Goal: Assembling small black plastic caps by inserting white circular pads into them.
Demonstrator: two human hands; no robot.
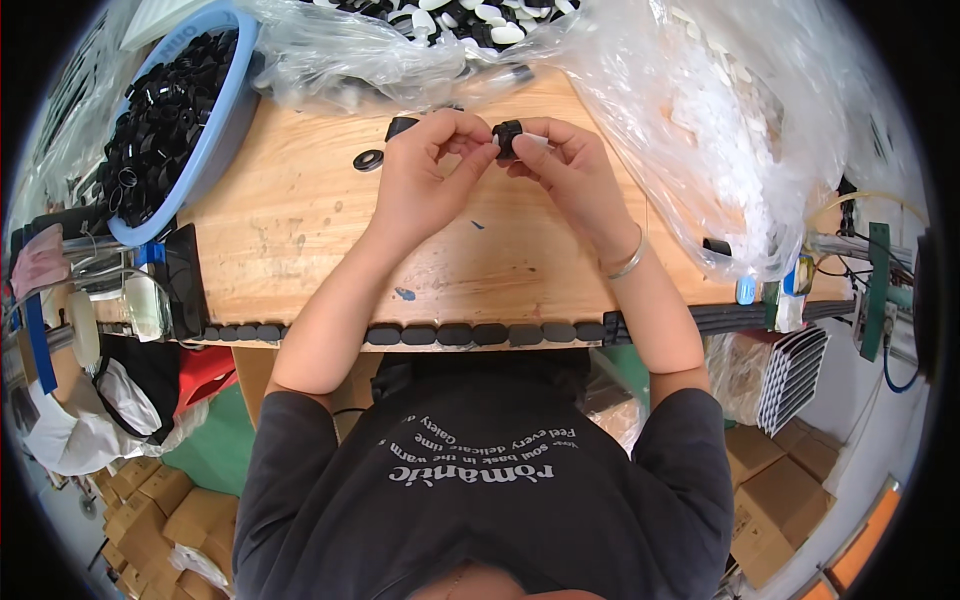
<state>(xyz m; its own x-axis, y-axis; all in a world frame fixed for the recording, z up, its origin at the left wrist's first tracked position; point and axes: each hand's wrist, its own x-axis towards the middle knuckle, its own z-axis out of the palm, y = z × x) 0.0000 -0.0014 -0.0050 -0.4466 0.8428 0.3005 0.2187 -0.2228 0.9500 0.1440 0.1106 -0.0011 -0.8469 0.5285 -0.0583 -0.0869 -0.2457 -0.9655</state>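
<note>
A small black part is held up between the two hands, above the far half of the tabletop and near its middle. It sits right at the fingertips, well clear of both palms. The right hand grips it from the right, thumb on the near side and fingers curled behind. The left hand closes on its left edge with the tips of thumb and forefinger, the hand bent inward at the wrist. Pale bits show beside the part at both grips, too small to identify. Near the left hand, a black ring lies flat on the wooden table, and a black piece lies just beyond it, close against the hand. A metal bangle circles the right wrist. Farther out, a blue tub full of black parts stands at the left, a clear bag of black and white pieces lies at the far edge, and white pieces fill another clear bag at the right. Black rounded pads line the table's near edge.
</note>
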